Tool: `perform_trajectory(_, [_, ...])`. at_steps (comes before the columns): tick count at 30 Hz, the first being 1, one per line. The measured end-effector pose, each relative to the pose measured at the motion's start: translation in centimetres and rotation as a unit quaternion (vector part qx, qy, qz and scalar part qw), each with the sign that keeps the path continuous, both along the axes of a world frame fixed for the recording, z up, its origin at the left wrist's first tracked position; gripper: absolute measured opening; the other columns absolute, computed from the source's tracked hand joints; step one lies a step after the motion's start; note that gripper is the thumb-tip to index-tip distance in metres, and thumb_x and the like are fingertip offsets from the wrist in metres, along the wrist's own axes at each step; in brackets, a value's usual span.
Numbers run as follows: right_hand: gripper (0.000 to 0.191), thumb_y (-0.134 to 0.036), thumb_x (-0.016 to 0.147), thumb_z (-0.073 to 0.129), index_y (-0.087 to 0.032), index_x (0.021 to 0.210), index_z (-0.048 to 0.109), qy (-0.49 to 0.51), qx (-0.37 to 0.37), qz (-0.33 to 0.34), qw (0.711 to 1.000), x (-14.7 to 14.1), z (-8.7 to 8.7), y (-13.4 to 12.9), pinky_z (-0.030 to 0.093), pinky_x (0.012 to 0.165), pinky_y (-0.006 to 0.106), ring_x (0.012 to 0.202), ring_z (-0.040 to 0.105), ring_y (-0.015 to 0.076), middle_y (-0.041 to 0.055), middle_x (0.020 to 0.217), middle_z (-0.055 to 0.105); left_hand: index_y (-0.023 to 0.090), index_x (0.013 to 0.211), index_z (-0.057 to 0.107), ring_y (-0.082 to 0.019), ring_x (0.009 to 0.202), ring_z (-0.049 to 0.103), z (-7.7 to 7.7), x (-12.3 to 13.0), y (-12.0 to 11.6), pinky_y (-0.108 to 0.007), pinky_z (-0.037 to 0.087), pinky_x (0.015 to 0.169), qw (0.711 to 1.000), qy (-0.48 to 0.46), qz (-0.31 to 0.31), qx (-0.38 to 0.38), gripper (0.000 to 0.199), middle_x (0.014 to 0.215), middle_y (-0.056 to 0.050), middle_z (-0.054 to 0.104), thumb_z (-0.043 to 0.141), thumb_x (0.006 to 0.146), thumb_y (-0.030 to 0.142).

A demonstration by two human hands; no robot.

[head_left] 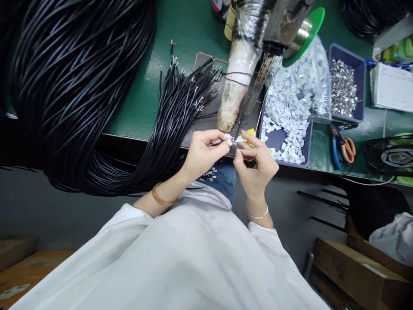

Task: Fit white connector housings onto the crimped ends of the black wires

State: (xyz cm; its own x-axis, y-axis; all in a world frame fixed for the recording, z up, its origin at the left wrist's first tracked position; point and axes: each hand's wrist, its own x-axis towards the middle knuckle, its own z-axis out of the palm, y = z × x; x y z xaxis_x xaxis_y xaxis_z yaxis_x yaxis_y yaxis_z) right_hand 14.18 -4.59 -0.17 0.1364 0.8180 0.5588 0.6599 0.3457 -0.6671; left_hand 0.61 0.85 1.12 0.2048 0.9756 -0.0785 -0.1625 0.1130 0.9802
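My left hand (206, 153) pinches the end of a black cable, and thin wires and a small whitish part (230, 141) show at its fingertips. Close by on the right, my right hand (256, 165) has thumb and fingers curled in at those wires. A small pale flat piece (239, 139) shows by its fingertips, like those in the tray; the exact grip is partly hidden. Just above both hands is the tip of a soldering station, with a white wrapped tube (235, 82) and a thin metal guide (262, 77) coming down. Something yellow (248, 135) lies behind my right fingers.
Cut black cables (180, 99) with stripped ends lie left of the tube, beside a large cable bundle (80, 77). On the right are a tray (306, 146) of pale pieces, a bin (360, 86) of metal parts, pliers (337, 146) and a small fan (396, 156). A green-rimmed spool (318, 21) hangs above.
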Motion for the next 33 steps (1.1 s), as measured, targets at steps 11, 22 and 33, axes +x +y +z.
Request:
perform_trajectory(11, [0.005,-0.019,0.086,0.064,-0.023,0.084,0.066,-0.003,-0.003,-0.017,1.000,-0.10,0.43,0.49,0.061,0.061,0.029,0.098,0.073,0.0196,0.0044,0.107,0.075,0.012,0.068,0.071,-0.007,0.054,0.049,-0.17,0.09,-0.13,-0.018,0.039,0.052,1.000,0.020,0.009,-0.007,0.010,0.057,0.003,0.059,0.067,0.066,0.022])
perform_trajectory(22, [0.005,-0.019,0.086,0.065,-0.023,0.084,0.063,0.033,-0.018,-0.003,0.999,0.20,0.08,0.26,0.062,0.064,0.029,0.085,0.074,0.0156,0.0033,0.106,0.076,0.012,0.065,0.068,-0.004,0.048,0.038,-0.29,-0.15,0.22,-0.019,0.031,0.048,0.998,-0.018,-0.040,-0.035,0.011,0.049,0.006,0.049,0.073,0.064,0.023])
perform_trajectory(33, [0.008,-0.017,0.085,0.068,-0.024,0.083,0.065,-0.027,0.034,-0.015,0.999,-0.03,0.56,0.38,0.062,0.081,0.036,0.096,0.074,0.0194,0.0001,0.090,0.075,0.013,0.071,0.067,-0.005,0.053,0.042,-0.41,0.03,-0.43,-0.017,0.034,0.050,0.999,-0.005,-0.033,-0.007,0.012,0.059,0.003,0.054,0.067,0.069,0.025])
